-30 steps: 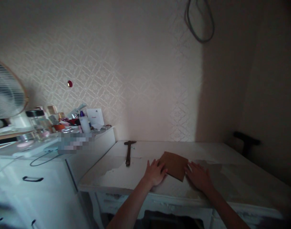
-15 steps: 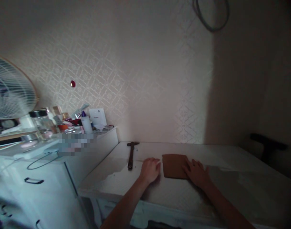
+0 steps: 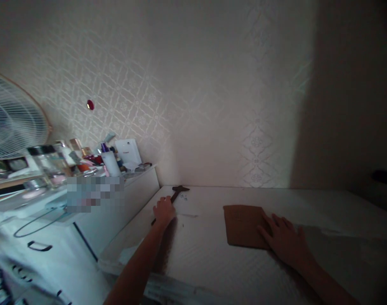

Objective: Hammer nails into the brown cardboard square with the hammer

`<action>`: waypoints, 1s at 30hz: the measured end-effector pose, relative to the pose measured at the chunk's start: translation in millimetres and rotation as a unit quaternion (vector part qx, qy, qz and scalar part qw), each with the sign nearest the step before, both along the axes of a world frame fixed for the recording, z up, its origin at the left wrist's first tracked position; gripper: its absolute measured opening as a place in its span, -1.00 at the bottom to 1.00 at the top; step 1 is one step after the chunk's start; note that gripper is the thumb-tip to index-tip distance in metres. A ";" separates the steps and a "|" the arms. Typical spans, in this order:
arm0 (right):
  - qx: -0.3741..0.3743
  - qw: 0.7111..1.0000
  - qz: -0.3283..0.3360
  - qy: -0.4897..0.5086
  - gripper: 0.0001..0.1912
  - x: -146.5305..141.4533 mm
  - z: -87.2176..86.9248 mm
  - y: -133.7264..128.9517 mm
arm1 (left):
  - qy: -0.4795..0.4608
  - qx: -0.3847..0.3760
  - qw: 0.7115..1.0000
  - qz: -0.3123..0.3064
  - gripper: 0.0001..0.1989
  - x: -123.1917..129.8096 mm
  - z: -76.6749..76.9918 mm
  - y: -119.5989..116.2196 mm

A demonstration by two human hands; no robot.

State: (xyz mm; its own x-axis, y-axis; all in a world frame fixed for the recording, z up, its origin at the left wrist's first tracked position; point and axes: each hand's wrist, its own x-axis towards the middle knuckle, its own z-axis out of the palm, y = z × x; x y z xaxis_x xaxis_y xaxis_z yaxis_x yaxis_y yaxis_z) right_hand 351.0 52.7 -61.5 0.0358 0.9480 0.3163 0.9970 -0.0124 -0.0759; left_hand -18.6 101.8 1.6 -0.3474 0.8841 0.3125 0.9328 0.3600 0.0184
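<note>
At the table's left, my left hand [image 3: 164, 209] has its fingers closed round the handle of a hammer [image 3: 175, 195]. The hammer lies slanted, its dark head toward the wall and the handle's end poking out below my hand. A flat brown rectangular piece [image 3: 243, 226], perhaps cardboard, lies right of centre. My right hand [image 3: 285, 239] rests open with spread fingers over its right edge, covering that part. Some tiny dark items [image 3: 183, 197] lie beside the hammer's head, too small to name.
The white table [image 3: 206, 262] backs onto a patterned wall. To the left, a white cabinet [image 3: 123, 203] carries a glass jar [image 3: 50, 165], a white bottle [image 3: 111, 163] and a white card [image 3: 128, 151]. A fan [image 3: 15, 118] stands at the far left. A dark object [image 3: 384, 177] shows at the right edge.
My left hand has moved left from beside the brown piece and closed on the hammer's handle, which now lies more slanted. My right hand stays on the brown piece. The view has shifted.
</note>
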 end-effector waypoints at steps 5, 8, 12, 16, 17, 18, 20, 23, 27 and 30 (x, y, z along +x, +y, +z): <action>-0.003 1.000 0.014 -0.026 -0.44 0.6 2.1 -3.7 | 0.025 0.004 0.994 -0.104 -0.65 -3.6 -0.6 28.1; 0.013 0.999 0.016 -0.025 -0.43 0.8 1.2 -4.5 | 0.038 -0.030 0.990 -0.132 -0.66 0.2 -0.3 46.1; 0.021 1.000 0.011 -0.008 -0.43 -0.3 0.0 -4.9 | 0.047 -0.056 0.989 -0.126 -0.69 2.4 0.4 62.9; 0.027 1.000 0.005 0.002 -0.43 -0.9 0.2 -5.3 | 0.049 -0.057 0.989 -0.126 -0.72 3.2 1.8 70.5; 0.029 1.000 0.006 0.002 -0.42 -0.8 0.4 -5.4 | 0.050 -0.060 0.989 -0.126 -0.73 3.8 2.4 71.0; 0.030 1.000 0.006 0.002 -0.42 -0.8 0.8 -5.6 | 0.052 -0.062 0.988 -0.128 -0.74 4.6 3.2 71.0; 0.025 1.000 0.005 0.000 -0.42 -1.0 2.2 -6.1 | 0.057 -0.064 0.987 -0.133 -0.75 6.0 5.0 69.7; 0.013 1.000 -0.001 -0.003 -0.44 -2.4 6.3 -7.4 | 0.051 -0.054 0.989 -0.127 -0.77 6.9 7.6 66.0; -0.002 1.000 0.000 0.003 -0.43 -4.9 12.0 -9.2 | 0.008 -0.029 0.992 -0.125 -0.79 14.8 11.5 62.2; -0.006 1.000 -0.002 0.010 -0.43 -5.6 14.1 -9.4 | -0.073 0.008 0.983 -0.168 -0.77 41.0 13.5 57.6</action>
State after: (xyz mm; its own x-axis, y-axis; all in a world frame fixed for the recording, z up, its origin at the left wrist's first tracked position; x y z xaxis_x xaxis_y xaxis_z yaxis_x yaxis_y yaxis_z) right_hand 345.4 43.3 -47.4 0.0459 0.9513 0.3049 0.9953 -0.0175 -0.0954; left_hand 22.3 159.4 15.1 -0.0793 0.9518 0.2964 0.9859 0.0309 0.1646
